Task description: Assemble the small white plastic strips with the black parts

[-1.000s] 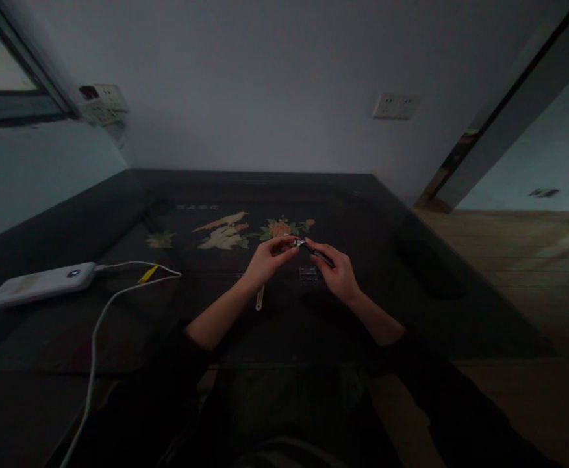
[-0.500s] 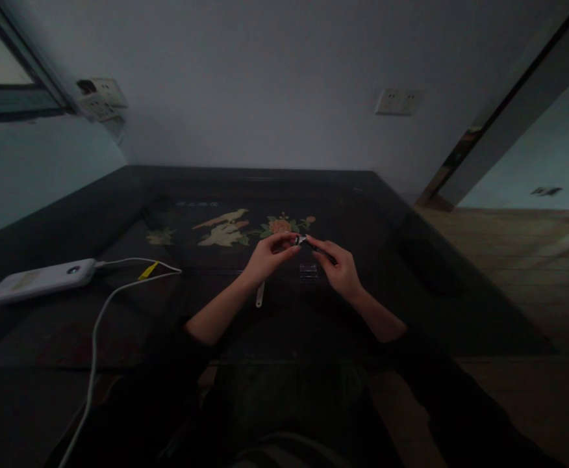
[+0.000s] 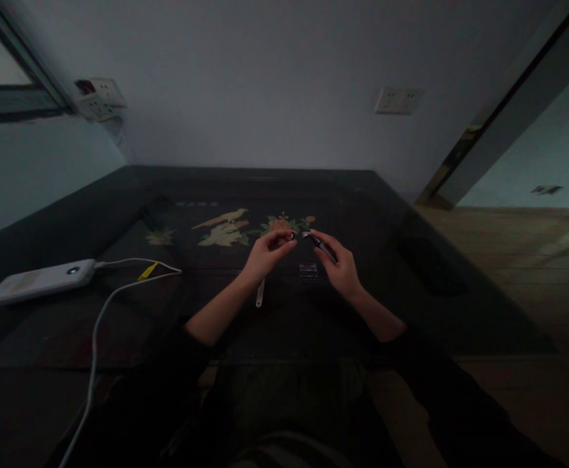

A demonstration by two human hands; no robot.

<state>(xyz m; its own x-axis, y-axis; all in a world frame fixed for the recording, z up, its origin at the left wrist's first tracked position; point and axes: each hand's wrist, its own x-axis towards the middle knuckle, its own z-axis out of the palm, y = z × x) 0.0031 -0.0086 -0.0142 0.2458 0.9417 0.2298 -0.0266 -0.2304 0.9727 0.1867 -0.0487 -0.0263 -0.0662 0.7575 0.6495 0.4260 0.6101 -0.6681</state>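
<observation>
Both my hands are raised just above a dark table (image 3: 119,305) with a bird-and-flower inlay. My right hand (image 3: 339,265) grips a thin dark pen-like tool (image 3: 319,242) with a shiny tip that points left. My left hand (image 3: 266,255) pinches a tiny shiny piece (image 3: 291,236) between thumb and forefinger, a short gap from the tool's tip. Below the hands on the table lie a small clear box (image 3: 308,272) and a pale flat strip (image 3: 260,293).
A white power bank (image 3: 38,281) lies at the left of the table with a white cable (image 3: 100,312) and yellow tag running off the near edge. Wall sockets (image 3: 398,100) sit on the back wall. A wooden floor (image 3: 523,273) and doorway are at the right.
The two hands have drawn slightly apart: the small shiny piece in my left fingers has come away from the tip of the tool, which is tilted a little higher.
</observation>
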